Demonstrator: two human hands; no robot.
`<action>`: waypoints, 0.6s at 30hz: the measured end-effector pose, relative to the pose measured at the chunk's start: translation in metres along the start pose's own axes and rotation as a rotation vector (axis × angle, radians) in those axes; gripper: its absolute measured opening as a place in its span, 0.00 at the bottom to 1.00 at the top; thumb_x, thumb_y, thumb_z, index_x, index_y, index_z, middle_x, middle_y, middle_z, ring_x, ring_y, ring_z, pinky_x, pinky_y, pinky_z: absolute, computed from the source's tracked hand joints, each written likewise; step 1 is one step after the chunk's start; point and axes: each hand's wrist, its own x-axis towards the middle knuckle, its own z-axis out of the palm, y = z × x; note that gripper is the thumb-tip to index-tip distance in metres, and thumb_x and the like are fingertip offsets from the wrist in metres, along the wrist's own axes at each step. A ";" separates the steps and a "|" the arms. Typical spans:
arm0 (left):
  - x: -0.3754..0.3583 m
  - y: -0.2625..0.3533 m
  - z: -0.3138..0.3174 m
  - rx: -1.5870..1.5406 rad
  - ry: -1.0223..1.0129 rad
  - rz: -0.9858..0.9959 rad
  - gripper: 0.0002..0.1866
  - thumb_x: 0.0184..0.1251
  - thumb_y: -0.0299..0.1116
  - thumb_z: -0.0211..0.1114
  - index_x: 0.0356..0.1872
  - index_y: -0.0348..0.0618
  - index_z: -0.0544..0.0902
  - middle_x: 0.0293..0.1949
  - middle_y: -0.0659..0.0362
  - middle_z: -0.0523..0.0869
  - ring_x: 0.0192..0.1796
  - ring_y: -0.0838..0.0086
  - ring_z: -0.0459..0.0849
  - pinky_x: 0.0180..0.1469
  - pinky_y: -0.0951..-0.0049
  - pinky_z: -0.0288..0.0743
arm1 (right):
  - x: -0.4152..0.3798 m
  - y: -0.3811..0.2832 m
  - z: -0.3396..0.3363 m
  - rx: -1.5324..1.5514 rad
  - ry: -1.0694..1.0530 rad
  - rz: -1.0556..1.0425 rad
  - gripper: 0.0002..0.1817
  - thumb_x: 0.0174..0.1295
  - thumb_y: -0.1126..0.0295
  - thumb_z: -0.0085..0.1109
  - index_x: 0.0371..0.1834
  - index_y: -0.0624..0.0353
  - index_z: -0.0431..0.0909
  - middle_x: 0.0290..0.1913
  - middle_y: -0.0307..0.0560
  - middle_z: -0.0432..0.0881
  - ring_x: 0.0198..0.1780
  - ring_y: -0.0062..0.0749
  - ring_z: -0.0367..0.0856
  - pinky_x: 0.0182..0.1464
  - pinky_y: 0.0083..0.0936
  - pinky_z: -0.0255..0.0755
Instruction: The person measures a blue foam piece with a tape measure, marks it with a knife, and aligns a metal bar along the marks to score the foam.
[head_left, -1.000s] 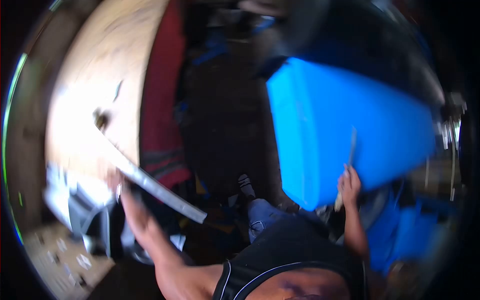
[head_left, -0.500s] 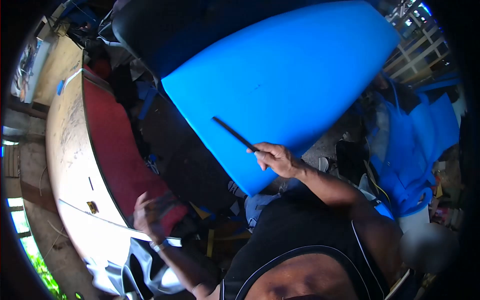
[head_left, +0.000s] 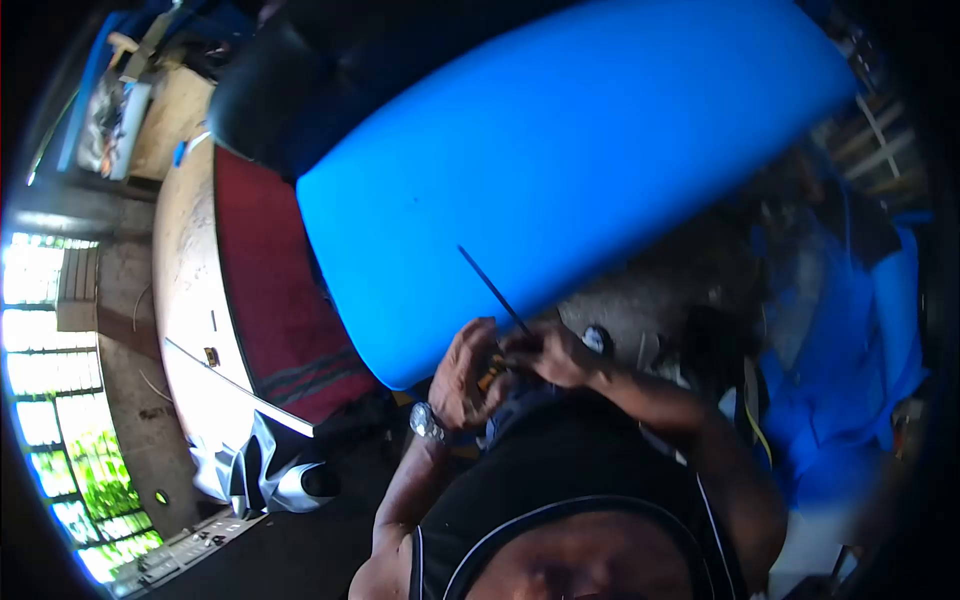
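Note:
My right hand (head_left: 555, 355) is closed around one end of a thin, dark, straight strip (head_left: 492, 285). The strip's far end points up and away over a large, smooth blue-covered panel (head_left: 560, 150). Close beside it on the left, my left hand (head_left: 465, 375) has its fingers curved, with the thumb apart from them. A small yellow patch shows between the two hands, partly hidden by the fingers. A metal wristwatch (head_left: 428, 423) is on my left wrist. Both hands are in front of my body, at the near edge of the blue panel.
To the left stands a pale worktop (head_left: 185, 290) with a small yellow-and-black object (head_left: 211, 356) on it. Dark red material (head_left: 275, 290) lies alongside. Silvery sheeting (head_left: 255, 470) hangs at its near end. Blue material (head_left: 830, 390) is heaped on the right. A black padded form (head_left: 270, 100) is behind the panel.
My left hand has come from over the worktop's edge to beside my right hand. The right hand, still holding the strip, has moved closer to my body. The view has shifted.

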 end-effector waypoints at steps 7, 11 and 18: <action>0.037 -0.011 0.051 -0.118 -0.120 0.053 0.27 0.64 0.41 0.76 0.58 0.37 0.78 0.47 0.46 0.88 0.50 0.49 0.88 0.53 0.56 0.81 | -0.032 -0.028 -0.044 -0.307 0.179 0.146 0.13 0.70 0.65 0.68 0.49 0.62 0.84 0.38 0.45 0.89 0.40 0.31 0.86 0.45 0.28 0.78; 0.064 0.004 0.073 0.020 -0.263 0.107 0.27 0.65 0.49 0.73 0.58 0.41 0.80 0.49 0.45 0.88 0.53 0.48 0.87 0.55 0.53 0.81 | -0.063 -0.026 -0.066 -0.279 0.321 0.284 0.13 0.71 0.65 0.68 0.49 0.64 0.84 0.37 0.43 0.88 0.36 0.22 0.86 0.37 0.22 0.79; 0.070 0.016 0.079 0.103 -0.084 -0.165 0.16 0.69 0.40 0.65 0.55 0.50 0.87 0.46 0.50 0.90 0.51 0.52 0.87 0.54 0.55 0.82 | -0.102 -0.056 -0.204 0.084 0.534 0.165 0.06 0.75 0.67 0.61 0.46 0.58 0.80 0.28 0.36 0.82 0.24 0.13 0.78 0.21 0.11 0.66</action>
